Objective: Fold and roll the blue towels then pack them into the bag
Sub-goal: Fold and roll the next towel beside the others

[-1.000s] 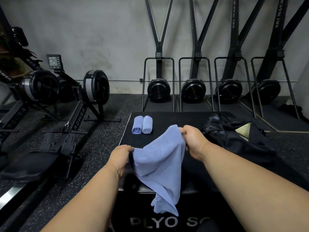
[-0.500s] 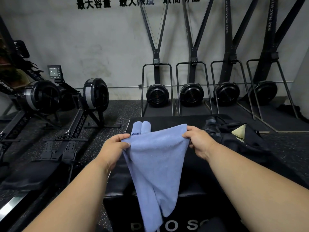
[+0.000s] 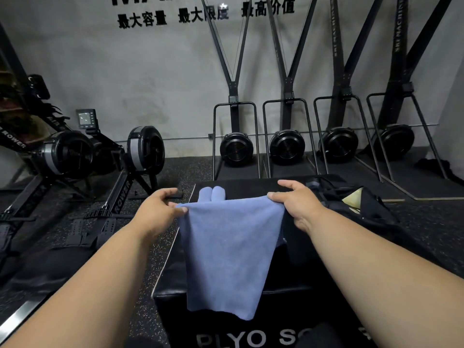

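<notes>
Towel in play: blue towel (image 3: 227, 247) stretched by its top edge between both hands, hanging free over the front of the black plyo box (image 3: 175, 272), bottom hem uneven and lower on the right.

Slip risk: only pinched at the two top corners, so one loose pinch likely drops a corner and collapses the spread.

Skew risk: slanted lower hem hints at a crooked lay-down; fold edges would probably fail to line up, giving a lopsided roll.

Crowding risk: two rolled towels (image 3: 212, 194) lying side by side on the box top, just behind the held edge; laying the cloth too far forward could knock or unroll them.

Snag risk: open black bag (image 3: 364, 209) close on the right, straps near the right wrist; could catch a trailing corner on the way down.

Left hand (image 3: 157, 209): thumb and fingertips closed on the towel's left top corner, remaining fingers extended outward, holding nothing else.

Right hand (image 3: 298, 202): fingers curled over the right top corner, cloth bunched beneath them, knuckles up.

Hands relative to each other: well apart, level, cloth taut between.

Task standing: two towels apparently rolled, none visibly in the bag, this one not yet folded.
</notes>
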Tool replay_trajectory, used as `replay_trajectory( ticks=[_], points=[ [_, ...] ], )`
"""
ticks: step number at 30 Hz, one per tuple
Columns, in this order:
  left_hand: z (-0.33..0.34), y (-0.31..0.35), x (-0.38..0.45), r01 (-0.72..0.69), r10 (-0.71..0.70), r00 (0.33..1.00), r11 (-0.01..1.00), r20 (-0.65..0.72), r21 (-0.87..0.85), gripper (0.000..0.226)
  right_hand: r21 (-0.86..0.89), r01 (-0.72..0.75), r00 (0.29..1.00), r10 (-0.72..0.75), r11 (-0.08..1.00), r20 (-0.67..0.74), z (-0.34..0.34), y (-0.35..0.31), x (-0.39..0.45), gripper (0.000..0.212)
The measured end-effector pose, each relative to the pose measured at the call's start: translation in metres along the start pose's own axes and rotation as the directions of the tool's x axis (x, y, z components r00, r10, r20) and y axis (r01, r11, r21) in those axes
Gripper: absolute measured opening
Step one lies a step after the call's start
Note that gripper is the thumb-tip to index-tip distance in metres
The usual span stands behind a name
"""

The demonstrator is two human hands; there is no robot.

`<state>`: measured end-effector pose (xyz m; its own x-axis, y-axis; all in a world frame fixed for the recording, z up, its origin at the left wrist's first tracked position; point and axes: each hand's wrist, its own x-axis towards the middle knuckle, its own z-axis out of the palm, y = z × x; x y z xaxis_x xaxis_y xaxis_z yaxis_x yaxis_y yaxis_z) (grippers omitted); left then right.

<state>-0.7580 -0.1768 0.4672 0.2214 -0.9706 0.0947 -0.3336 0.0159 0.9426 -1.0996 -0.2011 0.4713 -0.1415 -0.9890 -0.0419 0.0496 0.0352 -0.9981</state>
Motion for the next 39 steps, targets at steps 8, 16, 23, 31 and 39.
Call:
replay_trajectory(
  ticks=[8, 16, 23, 31, 39],
  points=[
    [-0.009, 0.014, -0.027, -0.076, 0.076, 0.994, 0.997, -0.074, -0.004, 0.007, -0.098, -0.037, 0.999, 0.037, 0.995, -0.004, -0.003, -0.009, -0.006, 0.033],
    [-0.019, 0.028, -0.048, -0.201, 0.203, 0.979, 0.974, -0.01, 0.107, 0.032, -0.383, 0.079, 0.996, -0.062, 0.92, 0.058, 0.0, -0.011, -0.013, 0.052],
    [-0.031, 0.034, -0.064, -0.215, 0.228, 0.971, 0.966, -0.075, 0.146, 0.026, -0.46, 0.157, 0.984, -0.177, 0.874, 0.001, -0.011, -0.03, -0.023, 0.041],
    [-0.04, 0.052, -0.082, -0.255, 0.325, 0.933, 0.901, -0.155, 0.352, 0.01, -0.538, 0.307, 0.943, -0.326, 0.785, 0.063, -0.018, -0.056, -0.044, 0.038],
    [-0.057, 0.067, -0.096, -0.297, 0.379, 0.905, 0.887, -0.191, 0.352, 0.02, -0.385, 0.401, 0.893, -0.449, 0.832, -0.04, -0.02, -0.075, -0.061, 0.03]
  ],
)
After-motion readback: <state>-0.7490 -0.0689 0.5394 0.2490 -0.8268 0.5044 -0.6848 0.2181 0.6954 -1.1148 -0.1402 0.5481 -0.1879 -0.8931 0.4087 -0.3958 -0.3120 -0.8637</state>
